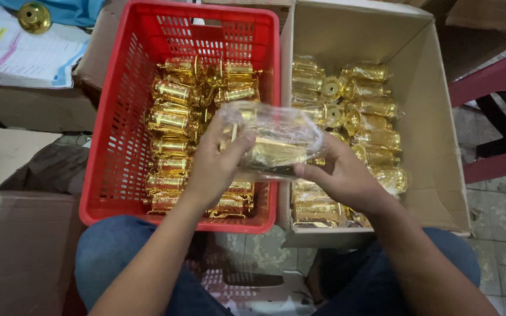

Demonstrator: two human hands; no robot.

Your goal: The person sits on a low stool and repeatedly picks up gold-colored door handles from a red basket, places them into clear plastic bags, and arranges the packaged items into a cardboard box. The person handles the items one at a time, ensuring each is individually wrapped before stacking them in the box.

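Head view showed a seated person leaning over two containers on the floor, both hands busy with one clear plastic bag (276, 137) that had a gold-coloured part inside it. The left hand (218, 161) was closed around the bag's near-left end, fingers curled over the film and the piece within. The right hand (338, 175) pinched the bag's lower right edge between thumb and fingers. The bag hung above the gap where the red plastic basket (118, 117) met the cardboard box (434, 117), touching neither.

The basket held unwrapped gold parts (174, 120) lying loose in rows; the box held bagged gold parts (370, 105) piled together. A lone gold knob (34, 17) sat on papers at the far left, well apart.

As a judgement, the thin film looked slippery and crumpled, so the piece could slide out of an open end if the grip on that end loosened. The plated surface might scuff against the loose pieces below if it dropped. A hard tug by the right hand could tear the film.
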